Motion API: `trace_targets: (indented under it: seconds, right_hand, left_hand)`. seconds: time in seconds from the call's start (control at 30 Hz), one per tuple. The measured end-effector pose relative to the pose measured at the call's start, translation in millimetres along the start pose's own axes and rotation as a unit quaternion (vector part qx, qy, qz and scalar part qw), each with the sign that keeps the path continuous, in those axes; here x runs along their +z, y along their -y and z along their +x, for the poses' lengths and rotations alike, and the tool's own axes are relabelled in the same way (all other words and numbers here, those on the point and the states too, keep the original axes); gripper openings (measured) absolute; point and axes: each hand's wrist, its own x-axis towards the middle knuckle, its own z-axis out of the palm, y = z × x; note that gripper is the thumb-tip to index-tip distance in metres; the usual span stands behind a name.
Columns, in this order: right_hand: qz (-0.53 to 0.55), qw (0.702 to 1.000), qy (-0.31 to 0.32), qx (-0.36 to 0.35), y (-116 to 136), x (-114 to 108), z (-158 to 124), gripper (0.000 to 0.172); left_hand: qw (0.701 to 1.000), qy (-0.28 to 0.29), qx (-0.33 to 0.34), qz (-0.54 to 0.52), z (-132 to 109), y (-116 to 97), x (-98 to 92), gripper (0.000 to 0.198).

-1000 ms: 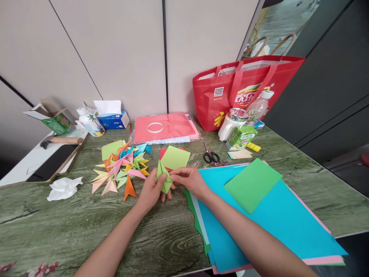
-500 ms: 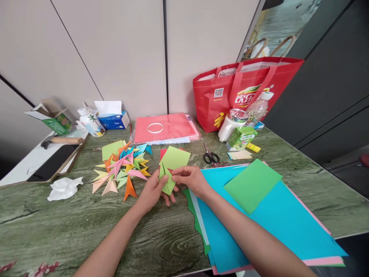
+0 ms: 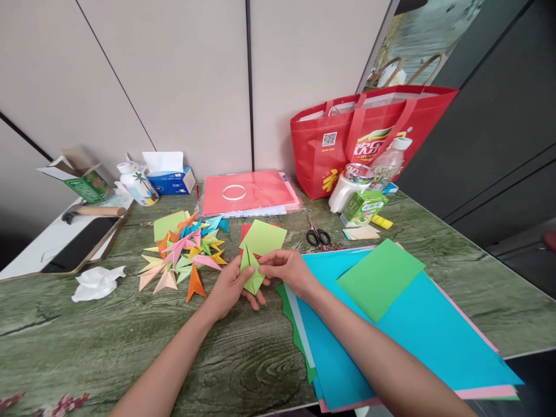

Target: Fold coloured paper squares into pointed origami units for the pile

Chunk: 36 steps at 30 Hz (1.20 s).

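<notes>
A small light-green folded paper (image 3: 252,277), diamond-shaped with a crease down its middle, is held above the table between my two hands. My left hand (image 3: 234,286) grips it from the left, thumb on top and fingers underneath. My right hand (image 3: 289,271) pinches its right edge between thumb and fingertips. Just behind lies a flat light-green paper square (image 3: 266,236) over a red paper (image 3: 247,230). To the left is a heap of folded paper pieces (image 3: 186,249) in orange, pink, yellow, green and blue.
Large blue paper sheets (image 3: 417,347) lie under my right forearm, a green sheet (image 3: 382,279) on top. Black-handled scissors (image 3: 318,236) lie behind my right hand. A red bag (image 3: 321,162), a white mug (image 3: 343,194) and a green box (image 3: 364,207) stand at back right. A crumpled tissue (image 3: 98,284) lies left.
The folded paper's upper flaps have closed into a narrower pointed shape, and its right side is pressed flatter. Both hands stay in nearly the same place.
</notes>
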Motion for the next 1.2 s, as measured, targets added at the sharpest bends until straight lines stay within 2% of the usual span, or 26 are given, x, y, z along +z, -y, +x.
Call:
trace_targets:
  seconds: [0.2,0.5,0.7,1.03,1.2]
  right_hand:
    - [-0.016,1.000,-0.012,0.008,-0.8,0.6,1.1,0.030]
    - [-0.005,1.000,-0.015,0.015,-2.4,-0.6,2.2,0.029]
    - [-0.018,1.000,-0.019,-0.011,-5.5,-0.4,3.0,0.026]
    - [-0.006,1.000,-0.021,0.012,-1.6,1.2,1.3,0.032]
    - [-0.011,1.000,0.022,0.004,-1.3,1.2,0.6,0.031]
  left_hand:
    - [1.000,0.007,-0.015,0.011,0.1,1.6,-0.3,0.030]
    - [0.998,0.030,-0.028,-0.039,-1.1,-1.6,0.4,0.037]
    - [0.999,0.029,-0.022,-0.008,-2.8,-2.8,2.2,0.040]
    - [1.000,0.012,-0.024,0.009,-3.1,-3.5,3.7,0.044]
    - [0.999,0.018,-0.021,0.036,-4.7,-3.0,4.2,0.055]
